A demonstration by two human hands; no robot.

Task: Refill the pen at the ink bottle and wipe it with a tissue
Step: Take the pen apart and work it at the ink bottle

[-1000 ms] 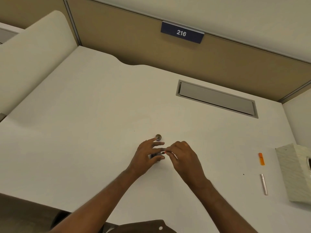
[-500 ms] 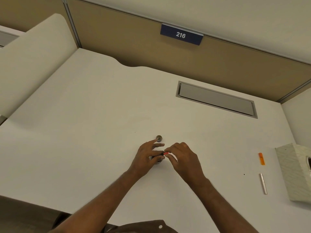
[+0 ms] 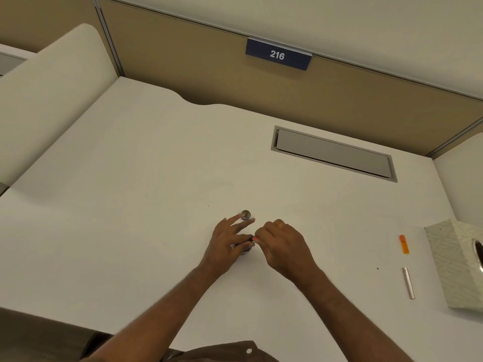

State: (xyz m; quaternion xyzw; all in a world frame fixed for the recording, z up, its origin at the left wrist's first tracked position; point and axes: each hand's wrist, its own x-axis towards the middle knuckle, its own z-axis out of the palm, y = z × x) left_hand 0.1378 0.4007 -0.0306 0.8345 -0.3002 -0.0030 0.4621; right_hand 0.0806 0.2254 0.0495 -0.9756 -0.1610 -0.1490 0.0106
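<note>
Nearest me on the desk (image 3: 130, 178), my left hand (image 3: 224, 241) gripped the ink bottle (image 3: 244, 250), mostly hidden under it. My right hand (image 3: 282, 244) pinched the pen (image 3: 256, 239) at the bottle's mouth, only an orange tip showing, so I judged the filling was underway. Just beyond lay the bottle's cap (image 3: 245, 214). Wiping was not yet done; the tissue box (image 3: 460, 262) sat untouched, well apart at right.

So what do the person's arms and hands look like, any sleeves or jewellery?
Both forearms are bare to the bottom edge of the picture, with no sleeves showing. The left hand and right hand wear no gloves, rings or watch that can be seen.
</note>
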